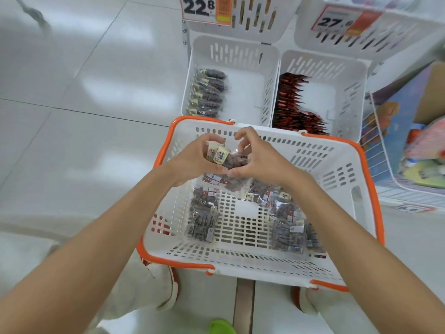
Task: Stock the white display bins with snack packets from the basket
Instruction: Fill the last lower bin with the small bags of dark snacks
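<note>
Gathering stock was the step in hand: the left hand (192, 162) was curled round a small bunch of snack packets (220, 155) above the basket (252, 268), and the right hand (260, 160) pinched their clear ends. Loose packets (202, 218) lay on the basket floor. The next move, in my judgement, called for lifting the bunch over the far rim into the left bin (243, 92). Its matching row (209, 95) lined the left wall, with open room beside it.

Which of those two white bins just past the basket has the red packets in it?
The right-hand bin: a row of red packets fills its left side, while the left-hand bin holds dark brownish packets with pale labels.
</note>
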{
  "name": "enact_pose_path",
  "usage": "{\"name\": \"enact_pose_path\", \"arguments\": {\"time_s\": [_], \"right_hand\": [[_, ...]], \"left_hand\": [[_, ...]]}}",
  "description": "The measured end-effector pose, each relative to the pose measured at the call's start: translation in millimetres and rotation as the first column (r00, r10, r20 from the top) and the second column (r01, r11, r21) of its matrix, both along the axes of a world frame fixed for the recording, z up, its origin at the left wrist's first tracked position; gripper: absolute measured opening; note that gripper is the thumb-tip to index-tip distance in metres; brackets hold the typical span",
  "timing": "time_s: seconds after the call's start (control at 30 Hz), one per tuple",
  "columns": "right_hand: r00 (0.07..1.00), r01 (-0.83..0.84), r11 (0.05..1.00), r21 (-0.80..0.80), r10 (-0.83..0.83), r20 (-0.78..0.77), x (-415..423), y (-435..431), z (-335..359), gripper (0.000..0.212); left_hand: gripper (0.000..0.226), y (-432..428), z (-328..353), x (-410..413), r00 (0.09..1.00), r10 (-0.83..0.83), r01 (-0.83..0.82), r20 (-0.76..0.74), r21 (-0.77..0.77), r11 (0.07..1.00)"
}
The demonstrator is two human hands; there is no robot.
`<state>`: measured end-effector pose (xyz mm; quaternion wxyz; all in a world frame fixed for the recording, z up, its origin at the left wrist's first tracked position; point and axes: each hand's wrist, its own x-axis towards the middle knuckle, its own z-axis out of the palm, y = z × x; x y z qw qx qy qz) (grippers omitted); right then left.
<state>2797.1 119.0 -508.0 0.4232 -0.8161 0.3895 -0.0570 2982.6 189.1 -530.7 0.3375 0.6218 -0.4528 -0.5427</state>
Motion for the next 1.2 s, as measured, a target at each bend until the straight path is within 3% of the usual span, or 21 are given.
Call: {"name": "enact_pose_path", "arguments": {"time_s": [0.1,0.23,0.33,0.4,0.5,0.6,0.77,0.83,0.93,1.03,1.1,1.2], "right_hand": [[0.991,-0.082,0.997,-0.011,0.08,-0.104,7,-8,6,0.079],[0.995,-0.049,0.998,0.029,0.051,-0.084,16,-38,26,0.067],[0.994,0.11,0.98,-0.166,-0.104,0.042,20,-67,41,0.06],[0.969,0.213,0.934,-0.287,-0.164,0.186,29,-89,41,0.054],[0.983,0.177,0.827,-0.533,-0.118,0.144,55,-127,20,0.05],[0.994,0.072,0.652,-0.755,-0.106,0.003,85,-161,-15,0.047],[0.979,0.158,0.396,-0.905,-0.182,0.091,122,-217,-67,0.04],[0.972,0.177,0.367,-0.913,-0.211,0.103,136,-235,-78,0.039],[0.988,0.072,0.45,-0.89,-0.152,0.003,164,-258,-93,0.04],[0.987,-0.001,0.634,-0.774,-0.122,-0.101,181,-270,-103,0.064],[0.989,0.114,0.762,-0.637,-0.146,0.002,178,-269,-105,0.079],[0.953,0.295,0.846,-0.444,-0.226,0.202,162,-256,-112,0.069]], "left_hand": [[0.069,-12,14,3,0.998,-0.064,0.064,0.011,-0.019,0.998],[0.07,-42,29,19,0.998,-0.013,0.011,-0.053,-0.039,0.999],[0.083,-75,37,47,0.99,0.114,-0.125,-0.081,-0.14,0.982],[0.077,-100,30,69,0.96,0.278,-0.281,-0.04,-0.176,0.943],[0.074,-137,2,97,0.845,0.452,-0.4,0.284,-0.225,0.889],[0.096,-165,-29,117,0.776,0.352,-0.31,0.524,-0.17,0.935],[0.122,-198,-64,132,0.765,0.243,-0.193,0.596,-0.148,0.97],[0.125,-207,-76,136,0.764,0.21,-0.146,0.61,-0.154,0.977],[0.128,-213,-92,137,0.774,0.209,-0.091,0.597,-0.222,0.971],[0.125,-213,-111,137,0.851,0.259,-0.129,0.457,-0.296,0.946],[0.12,-211,-113,135,0.863,0.285,-0.142,0.417,-0.34,0.93],[0.117,-209,-113,133,0.876,0.295,-0.148,0.381,-0.369,0.918]]}}
